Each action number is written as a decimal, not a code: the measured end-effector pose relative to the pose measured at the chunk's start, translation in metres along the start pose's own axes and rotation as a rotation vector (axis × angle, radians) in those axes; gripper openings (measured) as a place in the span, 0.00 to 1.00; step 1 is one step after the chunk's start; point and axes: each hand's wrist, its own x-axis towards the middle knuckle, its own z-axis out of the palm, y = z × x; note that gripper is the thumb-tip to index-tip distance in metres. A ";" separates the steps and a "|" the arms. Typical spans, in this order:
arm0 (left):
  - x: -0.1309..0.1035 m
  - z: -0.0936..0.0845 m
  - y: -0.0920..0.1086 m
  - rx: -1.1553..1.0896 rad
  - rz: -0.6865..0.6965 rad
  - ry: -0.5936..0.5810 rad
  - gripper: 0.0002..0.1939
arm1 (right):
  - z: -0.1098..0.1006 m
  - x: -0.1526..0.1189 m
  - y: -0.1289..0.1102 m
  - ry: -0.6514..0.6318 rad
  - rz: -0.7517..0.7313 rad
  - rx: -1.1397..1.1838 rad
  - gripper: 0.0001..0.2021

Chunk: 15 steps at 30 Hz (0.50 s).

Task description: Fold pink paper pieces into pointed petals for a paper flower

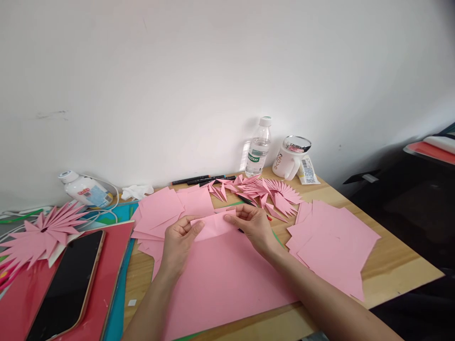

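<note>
The folded paper (pixel 213 226) spans the gap between the two grips, raised at the far edge of a large pink sheet (pixel 234 284), whether touching it or just above I cannot tell. A crease shows near its middle.

The left grip (pixel 180 239) is closed on the paper's left end, thumb on the near face, fingers curled behind. The right grip (pixel 256 226) pinches the right end the same way, its thumb on the upper edge.

The large sheet lies flat on the wooden worktop (pixel 398 272). Loose pink squares overlap in a left pile (pixel 159 208) and a right pile (pixel 334 244). Beyond the hands lie pointed pink folds (pixel 272 189), some nested in a curved row, with dark pens (pixel 194 180) just beside them. A water bottle (pixel 259 151) and a lidded mug (pixel 286 163) stand upright near the white wall (pixel 199 85), a small packet (pixel 308 170) by the mug. At left, a phone (pixel 67 289) rests on a red folder (pixel 113 270), near a pink pinwheel (pixel 59 229) and a tilted white jar (pixel 85 189).
</note>
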 end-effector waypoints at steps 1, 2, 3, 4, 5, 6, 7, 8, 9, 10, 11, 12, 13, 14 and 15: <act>0.000 0.000 0.000 -0.006 -0.003 0.002 0.16 | 0.000 0.000 0.000 -0.004 0.000 0.005 0.16; 0.000 0.001 0.000 -0.013 -0.003 0.003 0.16 | 0.000 0.000 0.000 -0.008 0.000 0.011 0.16; 0.000 0.001 0.001 -0.021 -0.001 0.005 0.15 | 0.000 0.000 0.000 -0.011 0.003 0.015 0.16; -0.001 0.002 0.001 -0.026 -0.001 0.005 0.15 | 0.000 0.000 0.000 -0.013 0.008 0.018 0.16; -0.001 0.002 0.002 -0.030 -0.003 0.006 0.15 | 0.000 0.000 0.000 -0.018 0.014 0.020 0.16; -0.001 0.003 0.003 -0.032 -0.006 0.004 0.15 | -0.001 0.000 -0.001 -0.024 0.023 0.020 0.15; -0.001 0.003 0.003 -0.028 -0.012 0.001 0.15 | -0.001 0.000 -0.002 -0.033 0.033 0.020 0.15; -0.002 0.003 0.003 -0.015 -0.022 -0.004 0.14 | -0.001 0.000 -0.002 -0.049 0.046 0.015 0.15; -0.001 0.003 0.003 0.006 -0.037 -0.012 0.14 | -0.002 0.000 -0.003 -0.064 0.059 -0.001 0.15; -0.001 0.002 0.002 0.034 -0.059 -0.025 0.14 | -0.003 0.000 -0.004 -0.080 0.070 -0.034 0.14; 0.000 0.001 0.000 0.068 -0.085 -0.042 0.14 | -0.004 0.000 -0.004 -0.098 0.078 -0.090 0.14; 0.001 -0.001 -0.002 0.109 -0.111 -0.061 0.13 | -0.005 0.001 -0.004 -0.117 0.079 -0.163 0.12; 0.002 -0.003 -0.004 0.150 -0.134 -0.086 0.13 | -0.005 0.001 -0.004 -0.139 0.072 -0.244 0.11; 0.003 -0.004 -0.007 0.197 -0.133 -0.103 0.11 | -0.006 0.001 -0.004 -0.158 0.053 -0.325 0.10; 0.004 -0.006 -0.009 0.257 -0.109 -0.115 0.10 | -0.006 0.002 -0.003 -0.175 0.023 -0.402 0.09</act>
